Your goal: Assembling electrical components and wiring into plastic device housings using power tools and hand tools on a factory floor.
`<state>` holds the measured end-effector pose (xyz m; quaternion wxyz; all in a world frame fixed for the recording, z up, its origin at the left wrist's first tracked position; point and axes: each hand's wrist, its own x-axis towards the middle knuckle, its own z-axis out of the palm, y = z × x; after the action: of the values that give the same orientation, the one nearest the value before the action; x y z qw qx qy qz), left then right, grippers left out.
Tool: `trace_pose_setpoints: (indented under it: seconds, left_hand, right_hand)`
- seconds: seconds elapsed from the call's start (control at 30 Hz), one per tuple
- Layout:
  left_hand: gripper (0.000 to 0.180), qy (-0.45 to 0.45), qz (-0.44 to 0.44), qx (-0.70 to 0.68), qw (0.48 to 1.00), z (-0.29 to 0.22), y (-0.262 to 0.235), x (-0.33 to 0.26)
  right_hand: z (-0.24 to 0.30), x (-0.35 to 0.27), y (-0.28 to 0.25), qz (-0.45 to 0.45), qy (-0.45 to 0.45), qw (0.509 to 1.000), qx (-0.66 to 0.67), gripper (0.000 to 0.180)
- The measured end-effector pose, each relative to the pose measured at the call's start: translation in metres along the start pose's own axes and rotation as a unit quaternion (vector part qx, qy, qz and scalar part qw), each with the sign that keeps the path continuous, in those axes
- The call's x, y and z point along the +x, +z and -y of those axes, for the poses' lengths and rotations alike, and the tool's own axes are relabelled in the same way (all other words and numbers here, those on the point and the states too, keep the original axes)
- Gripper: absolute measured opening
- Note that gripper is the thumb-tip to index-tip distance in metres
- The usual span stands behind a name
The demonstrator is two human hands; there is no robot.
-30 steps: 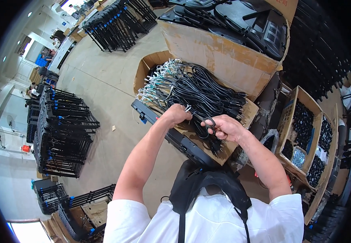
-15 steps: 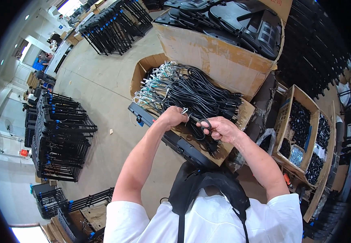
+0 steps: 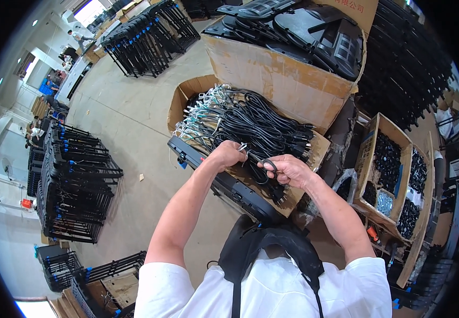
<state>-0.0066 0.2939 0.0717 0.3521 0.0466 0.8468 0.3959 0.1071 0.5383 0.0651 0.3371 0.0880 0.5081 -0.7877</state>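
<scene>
Gripping dark, loop-handled scissors [image 3: 270, 161], the right hand [image 3: 291, 173] curls just beside the left hand [image 3: 229, 155], which pinches what looks like a thin pale wire end [image 3: 244, 148]. Both are at the near side of looped black cables [image 3: 264, 119] heaped on brown cardboard [image 3: 321, 149]; beyond stands a brown carton [image 3: 277, 71] holding black plastic shells [image 3: 303, 26].

Cables [image 3: 264, 124] on cardboard [image 3: 320, 149], carton [image 3: 277, 71] behind, parts box [image 3: 366, 153] to the right, frames [image 3: 73, 185] to the left.
</scene>
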Motion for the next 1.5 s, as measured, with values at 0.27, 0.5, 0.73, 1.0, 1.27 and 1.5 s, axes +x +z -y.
trace_pose_setpoints:
  seconds: [0.27,0.5,0.73,1.0,1.27,1.5]
  left_hand:
    - [0.004,0.015,-0.029,-0.002,0.999,0.005,-0.002,-0.001]
    - [0.017,0.172,-0.009,-0.226,0.959,-0.007,-0.011,-0.025]
    - [0.030,0.216,-0.086,-0.346,0.909,-0.059,-0.075,-0.080]
    - [0.029,0.271,0.026,-0.483,0.832,-0.037,-0.099,-0.095]
    - [0.028,0.242,-0.232,-0.353,0.874,-0.059,-0.039,-0.175]
    - [0.046,0.079,-0.353,-0.356,0.862,0.016,0.006,-0.243]
  right_hand:
    - [-0.014,-0.002,0.004,-0.002,-0.048,0.997,0.056,0.033]
    - [0.047,-0.032,0.011,-0.018,-0.230,0.972,0.038,0.040]
    - [-0.041,-0.147,-0.011,-0.180,-0.184,0.964,-0.062,0.045]
    - [-0.248,-0.322,-0.037,-0.478,-0.061,0.872,0.091,0.051]
    - [-0.369,-0.481,-0.209,-0.691,0.227,0.608,-0.318,0.041]
    - [-0.391,-0.529,-0.391,-0.517,0.371,0.541,-0.550,0.025]
